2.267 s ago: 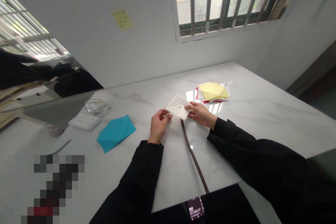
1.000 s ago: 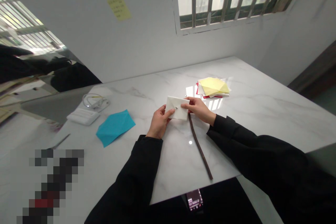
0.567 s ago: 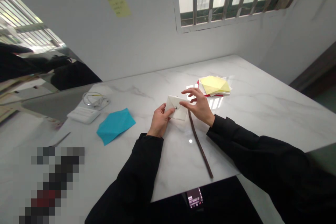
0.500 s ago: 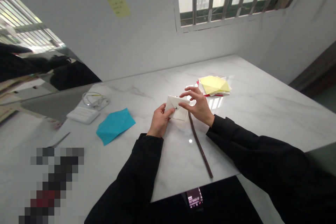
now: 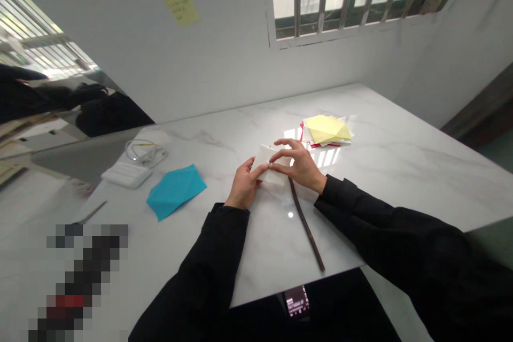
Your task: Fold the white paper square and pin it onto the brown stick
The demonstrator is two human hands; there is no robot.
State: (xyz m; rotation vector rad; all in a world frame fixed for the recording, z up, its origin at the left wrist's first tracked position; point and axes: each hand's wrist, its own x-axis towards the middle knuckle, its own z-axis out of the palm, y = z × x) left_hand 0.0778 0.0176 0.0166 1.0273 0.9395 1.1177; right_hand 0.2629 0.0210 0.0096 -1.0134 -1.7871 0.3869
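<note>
Paper: white folded paper [image 5: 269, 159] between both hands, above the marble counter [image 5: 401, 181]
Left: left grip [image 5: 242, 187] pinching its near-left edge
Right: right grip [image 5: 301, 166] loosely spread, fingertips on its top

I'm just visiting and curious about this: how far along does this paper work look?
Looks done: a blue paper sheet lies folded on the marble table. In hand: the left hand holds a folded white paper with a small metal stud, the right hand reaching to it. Seemingly left: a pile of yellow, white and red paper and a dark brown cord, both lying on the table.
</note>
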